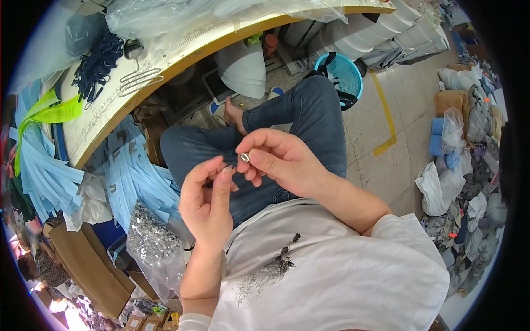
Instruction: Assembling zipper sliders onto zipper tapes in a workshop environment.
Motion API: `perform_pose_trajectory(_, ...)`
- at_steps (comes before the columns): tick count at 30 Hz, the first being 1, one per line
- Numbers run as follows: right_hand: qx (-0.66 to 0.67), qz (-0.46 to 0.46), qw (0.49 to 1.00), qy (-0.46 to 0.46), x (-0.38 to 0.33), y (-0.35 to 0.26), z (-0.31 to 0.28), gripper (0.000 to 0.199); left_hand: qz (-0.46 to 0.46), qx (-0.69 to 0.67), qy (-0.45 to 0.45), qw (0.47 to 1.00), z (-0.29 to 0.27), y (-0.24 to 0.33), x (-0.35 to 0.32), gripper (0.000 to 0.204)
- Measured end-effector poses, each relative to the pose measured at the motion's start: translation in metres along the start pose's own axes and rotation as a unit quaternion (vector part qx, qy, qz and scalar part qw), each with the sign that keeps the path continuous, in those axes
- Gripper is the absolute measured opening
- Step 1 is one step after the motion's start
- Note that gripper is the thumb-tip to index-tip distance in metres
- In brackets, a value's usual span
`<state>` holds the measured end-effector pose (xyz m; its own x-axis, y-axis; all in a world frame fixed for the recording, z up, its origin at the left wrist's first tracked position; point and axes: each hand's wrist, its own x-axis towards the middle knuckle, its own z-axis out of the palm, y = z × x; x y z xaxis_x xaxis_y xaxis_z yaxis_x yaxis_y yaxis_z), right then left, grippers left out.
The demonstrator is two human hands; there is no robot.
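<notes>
Over my lap, my right hand [284, 165] pinches a small round silvery metal piece [244, 158] between thumb and forefinger. Its shiny rim faces up; whether it is a ring, an eyelet or a cap I cannot make out. Just left of it, my left hand [207, 196] has thumb and forefinger pressed together. Anything in that pinch is too small to name. The two hands' fingertips are close to each other. A clear plastic bag [154, 243] full of small silvery and dark pieces lies by my left forearm.
A curved-looking table edge [221, 47] runs ahead, with dark cords [99, 69] and a bent wire [141, 80] on top. Light blue strips [135, 171] hang at left beside a cardboard box [88, 265]. A blue basket [348, 80] and piled grey cloth [469, 231] are right.
</notes>
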<state>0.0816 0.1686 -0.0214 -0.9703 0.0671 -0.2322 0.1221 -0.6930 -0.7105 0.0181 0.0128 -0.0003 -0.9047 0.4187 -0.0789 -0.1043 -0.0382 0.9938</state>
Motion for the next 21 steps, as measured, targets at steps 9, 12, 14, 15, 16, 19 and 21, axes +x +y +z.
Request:
perform_pose_trajectory(9, -0.051, -0.037, 0.997, 0.037, 0.001, -0.002, 0.005, 0.022, 0.085, 0.132, -0.041, 0.987, -0.007, 0.001, 0.005, 0.010)
perform_pose_trajectory(12, -0.078, -0.050, 0.995, 0.039, 0.001, -0.001, 0.006, 0.021, 0.108, 0.149, -0.034, 0.982, -0.003, 0.004, 0.003, 0.011)
perform_pose_trajectory(14, -0.137, -0.057, 0.988, 0.051, 0.000, -0.001, 0.006, 0.019, 0.107, 0.150, -0.030, 0.982, 0.000, 0.005, 0.003, 0.011)
perform_pose_trajectory(15, -0.136, -0.057, 0.988, 0.051, 0.000, -0.001, 0.005, 0.019, 0.107, 0.150, -0.027, 0.983, 0.001, 0.005, 0.002, 0.011)
perform_pose_trajectory(16, -0.149, -0.063, 0.986, 0.052, 0.000, -0.001, 0.005, 0.018, 0.107, 0.150, -0.027, 0.983, 0.001, 0.004, 0.002, 0.011)
perform_pose_trajectory(19, -0.171, -0.089, 0.980, 0.051, 0.000, 0.001, 0.005, 0.017, 0.076, 0.143, -0.015, 0.987, 0.002, 0.003, 0.002, 0.010)
perform_pose_trajectory(21, -0.181, -0.110, 0.976, 0.051, 0.001, 0.001, 0.006, 0.018, 0.072, 0.144, -0.016, 0.987, 0.003, 0.004, 0.003, 0.010)
